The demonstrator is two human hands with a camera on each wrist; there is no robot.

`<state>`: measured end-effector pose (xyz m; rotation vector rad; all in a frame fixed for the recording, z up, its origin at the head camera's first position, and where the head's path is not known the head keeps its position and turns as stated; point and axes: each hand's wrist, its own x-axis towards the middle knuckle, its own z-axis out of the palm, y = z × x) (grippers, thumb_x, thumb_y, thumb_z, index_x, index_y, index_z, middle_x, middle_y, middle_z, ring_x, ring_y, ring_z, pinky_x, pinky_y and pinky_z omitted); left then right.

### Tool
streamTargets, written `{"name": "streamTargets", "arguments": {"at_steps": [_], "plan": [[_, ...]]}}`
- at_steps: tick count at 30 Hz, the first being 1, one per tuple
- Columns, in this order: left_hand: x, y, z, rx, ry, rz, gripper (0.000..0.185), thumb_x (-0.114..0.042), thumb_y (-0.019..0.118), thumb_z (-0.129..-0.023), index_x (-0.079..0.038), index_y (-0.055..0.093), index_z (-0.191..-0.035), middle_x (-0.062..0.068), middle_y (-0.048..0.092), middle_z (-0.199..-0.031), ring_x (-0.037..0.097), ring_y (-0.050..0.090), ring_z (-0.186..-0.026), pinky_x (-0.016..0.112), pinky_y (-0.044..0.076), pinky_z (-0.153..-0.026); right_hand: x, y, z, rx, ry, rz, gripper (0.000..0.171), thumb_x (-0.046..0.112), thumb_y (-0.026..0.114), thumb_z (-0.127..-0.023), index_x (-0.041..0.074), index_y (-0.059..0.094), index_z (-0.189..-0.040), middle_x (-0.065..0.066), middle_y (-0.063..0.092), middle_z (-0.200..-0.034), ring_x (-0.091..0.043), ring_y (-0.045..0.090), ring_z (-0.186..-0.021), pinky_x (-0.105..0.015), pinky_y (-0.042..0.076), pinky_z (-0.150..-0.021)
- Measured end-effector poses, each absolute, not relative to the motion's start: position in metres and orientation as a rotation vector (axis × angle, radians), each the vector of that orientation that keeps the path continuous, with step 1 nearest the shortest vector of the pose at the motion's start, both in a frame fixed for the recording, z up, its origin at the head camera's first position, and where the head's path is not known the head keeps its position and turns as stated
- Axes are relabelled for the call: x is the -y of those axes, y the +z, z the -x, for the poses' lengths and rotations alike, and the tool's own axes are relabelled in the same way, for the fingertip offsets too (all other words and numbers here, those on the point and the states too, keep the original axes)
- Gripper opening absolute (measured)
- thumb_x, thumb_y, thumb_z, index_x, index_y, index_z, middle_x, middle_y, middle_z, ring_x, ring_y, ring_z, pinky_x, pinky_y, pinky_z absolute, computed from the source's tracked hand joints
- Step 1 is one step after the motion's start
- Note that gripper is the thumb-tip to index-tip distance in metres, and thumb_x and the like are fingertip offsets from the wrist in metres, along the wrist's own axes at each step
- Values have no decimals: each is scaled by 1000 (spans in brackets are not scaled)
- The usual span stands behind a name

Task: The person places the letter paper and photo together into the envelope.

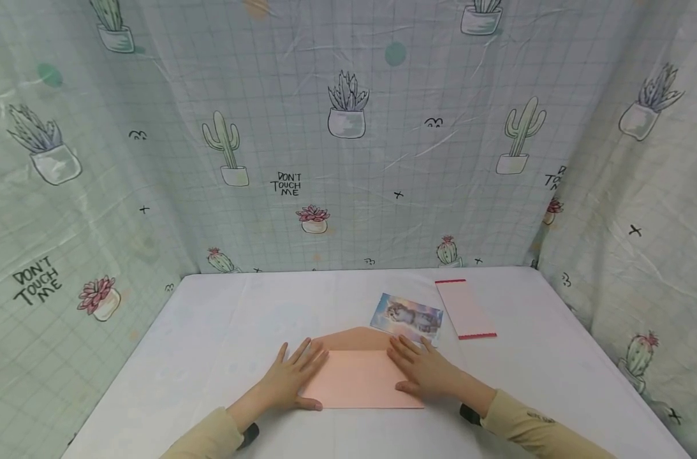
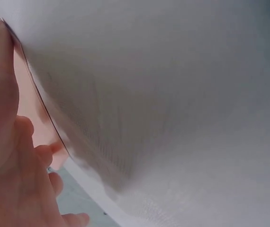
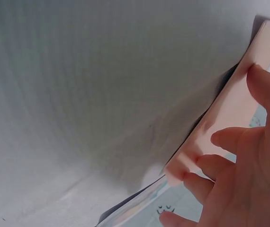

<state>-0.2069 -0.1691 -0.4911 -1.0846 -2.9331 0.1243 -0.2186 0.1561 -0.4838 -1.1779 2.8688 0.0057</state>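
A peach envelope point(image 1: 361, 382) lies flat, long edge toward me, its darker pointed flap point(image 1: 354, 338) opened out on the far side. My left hand point(image 1: 289, 377) rests on its left end with fingers spread, the thumb by the near left corner. On the right end my right hand point(image 1: 425, 370) lies with its fingers extended, fingertips at the flap's fold. The wrist views show the fingers point(image 3: 227, 139) touching the envelope's surface from low down. Behind the right hand is a picture card of a kitten point(image 1: 408, 315), its near edge overlapped by the fingertips.
A pale pink paper strip point(image 1: 465, 310) with red ends lies at the back right of the white table point(image 1: 239, 319). Cactus-printed cloth point(image 1: 268, 127) hangs along the table's back and both sides.
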Motion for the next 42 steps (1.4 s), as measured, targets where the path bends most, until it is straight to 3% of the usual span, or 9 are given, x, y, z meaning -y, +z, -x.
{"name": "streamTargets", "arguments": {"at_steps": [16,33,42], "plan": [[176,-484,202,3029,-112,1107,73,-55,45,-84,-12,28,-140,15,23,-147,39,18,-134,68,16,-98,-159,-481,232,-2746,-64,1122,74,55,44,-86,9,26,-141,-10,22,-149,-30,21,-136,-60,20,-103],[176,-483,206,3030,19,1077,77,-62,49,-78,-18,31,-139,13,25,-147,39,22,-134,68,19,-97,-161,-482,235,-2751,-129,1088,75,58,45,-83,13,28,-140,-6,25,-148,-28,23,-136,-61,19,-103],[182,-494,210,2989,-9,1087,79,-68,43,-77,-20,30,-139,13,26,-146,39,23,-133,68,19,-98,-161,-485,236,-2754,-166,1067,74,58,46,-82,14,29,-140,-6,25,-148,-27,23,-136,-60,18,-104]]}}
